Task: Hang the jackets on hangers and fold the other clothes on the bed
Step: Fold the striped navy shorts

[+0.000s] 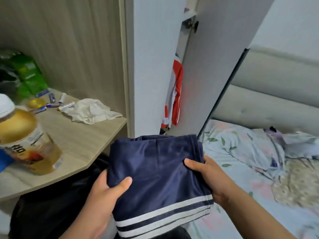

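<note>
A folded navy garment with white stripes (158,176) is held in front of me, between the wooden side table and the bed. My left hand (105,195) grips its left edge with the thumb on top. My right hand (205,176) grips its right edge, thumb pressed on the fabric. A red and white garment (175,94) hangs inside the gap of the white wardrobe. A dark piece of clothing (51,209) lies low beneath the folded garment. The bed (241,163) with a floral sheet is on the right.
The open wardrobe door (215,66) stands ahead at centre right. The wooden side table (77,140) on the left carries a juice bottle (22,140), a crumpled white cloth (91,111), batteries and green packets. Rumpled bedding (293,147) lies against the padded headboard.
</note>
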Motion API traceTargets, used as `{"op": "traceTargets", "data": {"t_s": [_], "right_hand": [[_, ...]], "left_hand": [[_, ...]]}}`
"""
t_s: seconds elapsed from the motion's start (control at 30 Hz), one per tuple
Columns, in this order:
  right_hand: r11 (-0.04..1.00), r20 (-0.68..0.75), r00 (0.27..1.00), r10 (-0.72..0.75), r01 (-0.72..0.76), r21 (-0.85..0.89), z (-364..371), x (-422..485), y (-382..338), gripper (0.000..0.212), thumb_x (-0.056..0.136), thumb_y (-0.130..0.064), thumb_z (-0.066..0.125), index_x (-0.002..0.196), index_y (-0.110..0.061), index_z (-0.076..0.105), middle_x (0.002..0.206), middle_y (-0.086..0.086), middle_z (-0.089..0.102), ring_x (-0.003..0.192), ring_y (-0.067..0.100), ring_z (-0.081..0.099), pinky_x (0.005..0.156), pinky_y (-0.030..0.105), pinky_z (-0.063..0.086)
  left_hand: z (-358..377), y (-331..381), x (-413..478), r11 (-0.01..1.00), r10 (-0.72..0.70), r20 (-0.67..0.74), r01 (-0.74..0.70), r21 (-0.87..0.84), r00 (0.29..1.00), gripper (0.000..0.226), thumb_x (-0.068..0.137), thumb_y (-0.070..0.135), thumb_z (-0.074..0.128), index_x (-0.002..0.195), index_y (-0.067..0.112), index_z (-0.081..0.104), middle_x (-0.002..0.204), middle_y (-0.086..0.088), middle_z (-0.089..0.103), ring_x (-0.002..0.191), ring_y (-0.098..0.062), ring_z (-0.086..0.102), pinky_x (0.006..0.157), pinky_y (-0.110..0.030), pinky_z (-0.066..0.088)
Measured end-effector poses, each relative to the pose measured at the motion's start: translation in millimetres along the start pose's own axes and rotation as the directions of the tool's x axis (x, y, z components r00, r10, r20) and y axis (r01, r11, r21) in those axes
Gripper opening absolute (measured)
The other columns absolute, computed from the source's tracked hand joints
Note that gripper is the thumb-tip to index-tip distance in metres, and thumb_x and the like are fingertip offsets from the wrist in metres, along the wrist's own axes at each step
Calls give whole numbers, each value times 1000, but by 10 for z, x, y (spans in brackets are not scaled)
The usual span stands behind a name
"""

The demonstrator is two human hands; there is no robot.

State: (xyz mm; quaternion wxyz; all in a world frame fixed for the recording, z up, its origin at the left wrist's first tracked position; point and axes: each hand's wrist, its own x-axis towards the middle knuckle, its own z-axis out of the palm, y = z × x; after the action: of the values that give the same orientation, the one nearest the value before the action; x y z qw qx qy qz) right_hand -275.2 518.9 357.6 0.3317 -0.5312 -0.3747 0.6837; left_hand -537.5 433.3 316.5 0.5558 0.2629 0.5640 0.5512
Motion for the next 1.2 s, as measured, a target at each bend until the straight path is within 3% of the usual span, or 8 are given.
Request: {"op": "traceTargets", "data": {"t_s": [0.23, 0.43, 0.6, 0.73, 0.83, 0.93, 1.03, 1.2], "right_hand": [[989, -244, 961, -129, 144, 46, -543, 300, -648, 28, 86, -20, 75, 112, -14, 68, 97, 7, 77, 85, 25, 75, 61, 29, 60], [965, -306, 930, -202, 243, 103, -965, 968, -1225, 30, 85, -18, 75, 113, -14, 67, 102, 8, 77, 92, 27, 75, 78, 41, 60], [953, -249, 939, -236, 274, 127, -1330, 1605, -1736, 28, 86, -17, 74, 113, -15, 69, 105, 9, 76, 95, 28, 74, 84, 43, 59], [944, -238, 936, -261, 299, 142, -1557, 2018, -2135, 27, 83, -16, 75, 109, -15, 70, 102, 8, 77, 93, 26, 74, 78, 39, 58], [943, -235, 933, -272, 308, 130, -1640, 2229, -2326, 25, 83, -15, 76, 107, -15, 71, 100, 8, 77, 91, 26, 75, 79, 39, 56], [939, -226, 931, -288, 320, 123, -1649, 2332, -2486, 26, 83, -15, 75, 109, -14, 71, 100, 8, 77, 91, 27, 75, 81, 41, 57], [930, -227, 925, -306, 341, 135, -1677, 2364, -2616, 26, 86, -14, 73, 112, -13, 69, 102, 9, 77, 93, 29, 74, 85, 44, 57], [900, -285, 882, -376, 421, 114, -1743, 2309, -2856, 31, 86, -9, 69, 116, -12, 64, 101, 12, 76, 91, 32, 74, 83, 45, 56]], "left_hand": [[968, 482, 721, 992, 66, 195, -85, 90, 979, 67, 49, 25, 85, 113, 22, 66, 104, -3, 75, 95, -21, 72, 79, -38, 54], [1614, 885, 1429, 881, 213, 295, -313, 355, 932, 98, 53, 26, 84, 139, 48, 43, 126, 27, 60, 115, 7, 57, 93, -26, 47], [2243, 1200, 2017, 787, 383, 195, -430, 442, 903, 88, 68, -6, 79, 138, 34, 46, 124, 23, 58, 115, 5, 54, 91, -15, 44], [2545, 1462, 2480, 747, 319, 484, -531, 401, 815, 39, 91, -20, 46, 93, 13, 67, 95, 31, 61, 90, 16, 56, 85, -12, 37], [2744, 1546, 2642, 762, 440, 165, -465, 451, 882, 67, 71, -20, 69, 124, 19, 56, 119, 17, 60, 107, 6, 54, 85, -3, 42], [2872, 1600, 2687, 810, 469, 76, -463, 360, 880, 78, 68, -15, 72, 135, 20, 53, 127, 4, 63, 113, -12, 59, 80, -11, 49], [2979, 1685, 2842, 808, 486, 74, -480, 343, 871, 72, 71, -9, 75, 127, 30, 53, 119, 7, 66, 106, -16, 63, 81, -29, 51], [3192, 1842, 2922, 871, 459, -17, -445, 209, 888, 66, 69, -13, 74, 114, 31, 56, 110, 5, 68, 99, -19, 65, 71, -26, 49]]}}
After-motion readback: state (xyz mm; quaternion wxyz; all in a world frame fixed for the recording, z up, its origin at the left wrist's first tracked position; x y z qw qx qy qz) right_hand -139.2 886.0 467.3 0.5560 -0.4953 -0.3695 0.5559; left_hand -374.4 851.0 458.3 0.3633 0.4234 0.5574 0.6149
